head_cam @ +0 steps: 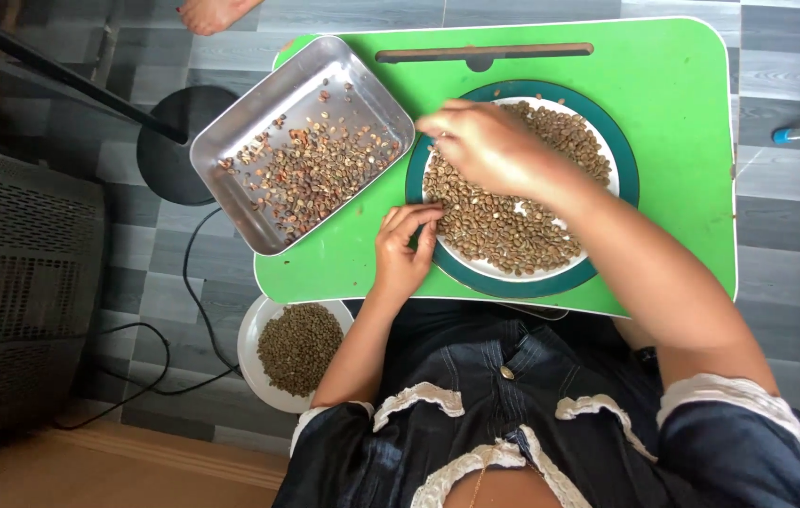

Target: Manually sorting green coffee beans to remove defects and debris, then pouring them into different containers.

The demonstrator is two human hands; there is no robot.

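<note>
A white plate with a dark green rim (618, 150) sits on a green lap table (682, 85) and is heaped with pale green-brown beans (504, 226). My right hand (485, 146) reaches over the plate's left side, fingers pinched together above its rim; whether a bean is between them is hidden. My left hand (403, 249) rests on the table, fingertips curled onto the plate's near-left rim. To the left, a rectangular metal tray (231, 141) lies tilted on the table's corner with several darker, broken beans (311, 169) scattered in it.
A white bowl of greenish beans (298, 348) stands on the grey floor under the table's left edge. A black cable (188, 282), a round black base (174, 160) and a dark box (19, 292) lie left. Another person's foot (212, 14) shows at the top.
</note>
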